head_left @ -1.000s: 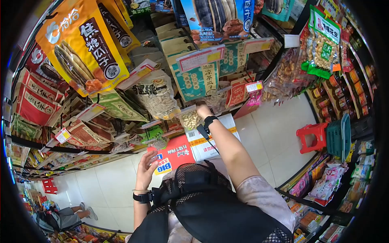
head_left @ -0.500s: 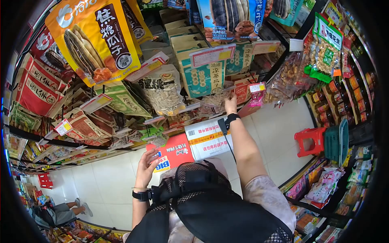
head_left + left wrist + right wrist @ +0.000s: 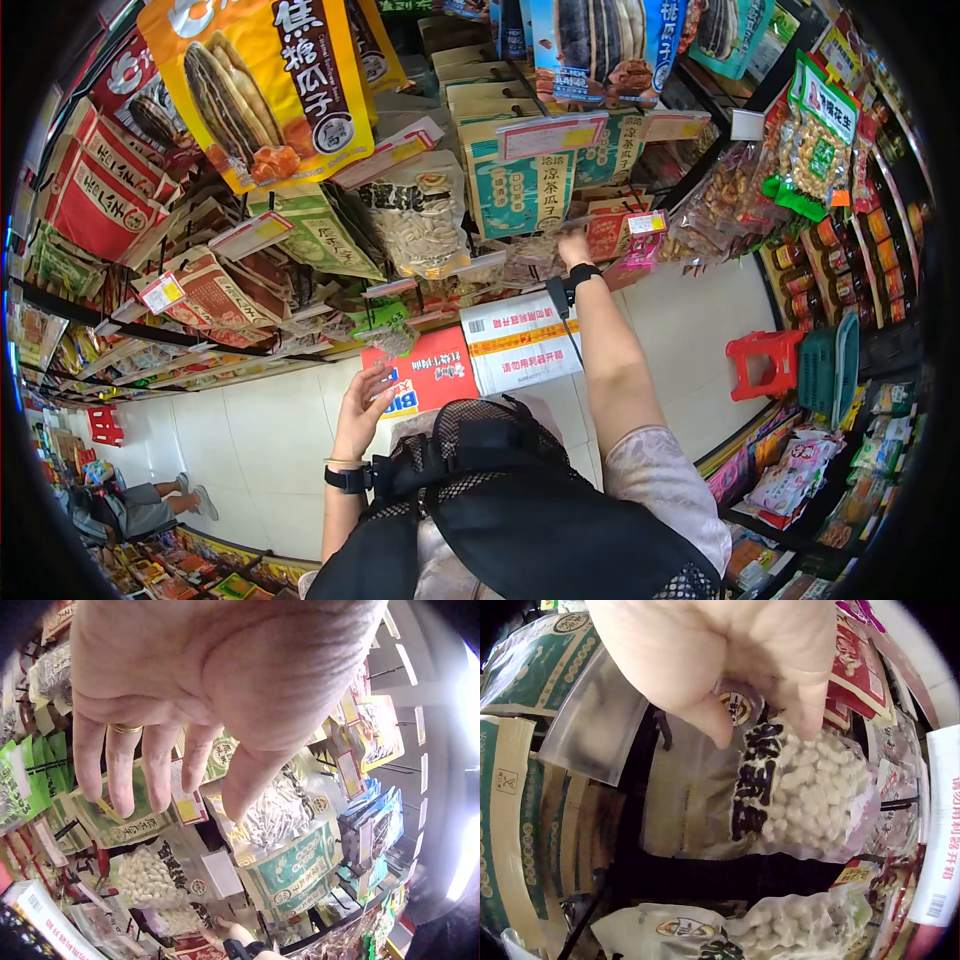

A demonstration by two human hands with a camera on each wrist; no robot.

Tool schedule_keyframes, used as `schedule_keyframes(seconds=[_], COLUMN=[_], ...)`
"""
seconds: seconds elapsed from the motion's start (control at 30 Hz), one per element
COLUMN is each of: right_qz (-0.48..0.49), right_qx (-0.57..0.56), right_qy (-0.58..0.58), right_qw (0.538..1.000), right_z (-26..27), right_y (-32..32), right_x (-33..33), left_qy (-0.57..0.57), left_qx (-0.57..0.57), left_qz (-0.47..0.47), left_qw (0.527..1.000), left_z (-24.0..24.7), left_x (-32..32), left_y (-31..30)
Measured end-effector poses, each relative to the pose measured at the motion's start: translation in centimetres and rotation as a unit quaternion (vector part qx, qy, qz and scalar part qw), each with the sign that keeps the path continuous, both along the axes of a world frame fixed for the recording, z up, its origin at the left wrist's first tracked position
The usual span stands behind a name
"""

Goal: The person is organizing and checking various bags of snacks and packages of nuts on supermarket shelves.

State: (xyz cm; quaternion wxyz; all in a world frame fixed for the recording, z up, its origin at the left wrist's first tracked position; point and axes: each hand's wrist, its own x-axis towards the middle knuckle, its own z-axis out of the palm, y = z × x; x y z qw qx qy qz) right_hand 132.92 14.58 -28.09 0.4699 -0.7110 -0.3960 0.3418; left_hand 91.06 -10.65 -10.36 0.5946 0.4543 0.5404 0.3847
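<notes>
My right hand (image 3: 573,247) reaches to the snack rack, below the teal melon-seed packets (image 3: 520,195). In the right wrist view its thumb and fingers grip the edge of a clear bag of peanuts (image 3: 810,791) with bold black lettering. Some fingers are hidden by the palm and the bag. A second bag of peanuts (image 3: 795,922) hangs beside it. My left hand (image 3: 362,412) is held low in front of the rack, fingers relaxed, holding nothing. From the left wrist, the palm faces hanging seed packets, including a clear bag of pale seeds (image 3: 277,810).
Large yellow (image 3: 255,90) and blue (image 3: 605,50) seed bags hang from the upper hooks, with price tags (image 3: 552,136) jutting out. Below the rack lies a red and white carton (image 3: 520,345). A red stool (image 3: 765,360) and green basket (image 3: 830,370) stand right. Far left is another person (image 3: 145,510).
My right hand has shifted right along the rack; the peanut bag that hung out at its left is drawn in toward the hooks. My left hand stays put while the view pans left.
</notes>
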Motion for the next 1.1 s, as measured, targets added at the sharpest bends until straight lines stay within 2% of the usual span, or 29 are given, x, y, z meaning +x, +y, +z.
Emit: schedule_keyframes(seconds=[0.03,0.07,0.13,0.2,0.27,0.33,0.4,0.43,0.47,0.5,0.53,0.6,0.63,0.7,0.8,0.83,0.9,0.93,1.0,1.03,1.1], right_qz=[0.012,0.015,0.008,0.049,0.043,0.03,0.032,0.031,0.008,-0.016,-0.018,-0.052,-0.054,-0.095,-0.087,-0.088,-0.017,-0.018,-0.029,-0.036,-0.031], right_qx=[-0.016,-0.016,0.015,-0.006,-0.056,-0.051,-0.152,-0.153,-0.009,0.134,0.134,0.011,0.01,-0.083,-0.032,-0.032,0.086,0.086,0.091,0.079,0.097], right_qy=[-0.073,-0.073,0.035,0.02,-0.025,-0.004,-0.107,-0.107,-0.111,-0.114,-0.114,-0.038,-0.039,0.118,0.153,0.153,0.027,0.027,-0.094,-0.083,-0.062], right_qw=[0.997,0.997,0.999,0.999,0.997,0.998,0.982,0.982,0.994,0.984,0.984,0.998,0.998,0.985,0.984,0.984,0.996,0.996,0.991,0.993,0.993], right_z=[-1.6,-3.3,-5.8,-6.8,-6.0,-5.0,-3.5,-4.7,-7.3,-8.8,-8.0,-4.3,-2.3,0.7,-0.9,-1.4,-2.1,-1.6,1.0,3.3,4.6], right_y=[1.0,2.1,3.7,4.0,3.5,3.2,2.7,2.9,3.2,3.2,2.6,0.7,-0.3,-1.7,-1.8,-1.9,-2.1,-2.6,-4.4,-5.4,-6.3], right_x=[0.5,1.0,1.6,2.2,1.9,1.9,2.0,2.3,2.6,3.0,3.0,2.4,1.9,0.9,1.3,1.6,2.2,2.2,1.8,1.2,2.0], left_qy=[-0.005,-0.004,-0.004,0.003,0.01,0.011,0.008,0.006,0.005,0.006,0.007,0.01,0.014,0.009,0.007,0.009,0.013,0.017,0.019,0.022,0.016], left_qx=[-0.003,-0.004,-0.01,-0.008,-0.007,-0.011,-0.012,-0.011,-0.012,-0.012,-0.011,-0.012,-0.013,-0.012,-0.017,-0.021,-0.019,-0.018,-0.015,-0.013,-0.018], left_qz=[0.006,0.008,0.02,0.021,0.021,0.025,0.026,0.025,0.024,0.021,0.018,0.011,0.007,0.002,-0.006,-0.011,-0.016,-0.019,-0.025,-0.029,-0.028], left_qw=[1.0,1.0,1.0,1.0,1.0,1.0,1.0,1.0,1.0,1.0,1.0,1.0,1.0,1.0,1.0,1.0,1.0,1.0,0.999,0.999,0.999], left_z=[0.0,0.1,0.4,0.2,0.1,0.1,-0.1,-0.2,-0.2,-0.3,-0.3,-0.3,-0.3,-0.6,-0.5,-0.4,-0.2,-0.1,-0.1,-0.1,-0.4], left_x=[-0.1,-0.1,-0.1,-0.3,-0.4,-0.5,-0.5,-0.5,-0.5,-0.5,-0.4,-0.2,-0.1,-0.1,0.1,0.2,0.2,0.2,0.2,0.1,0.1], left_y=[-0.1,-0.1,-0.3,-0.4,-0.5,-0.5,-0.5,-0.4,-0.3,-0.2,-0.1,0.2,0.3,0.5,0.8,0.9,1.1,1.2,1.4,1.4,1.4])
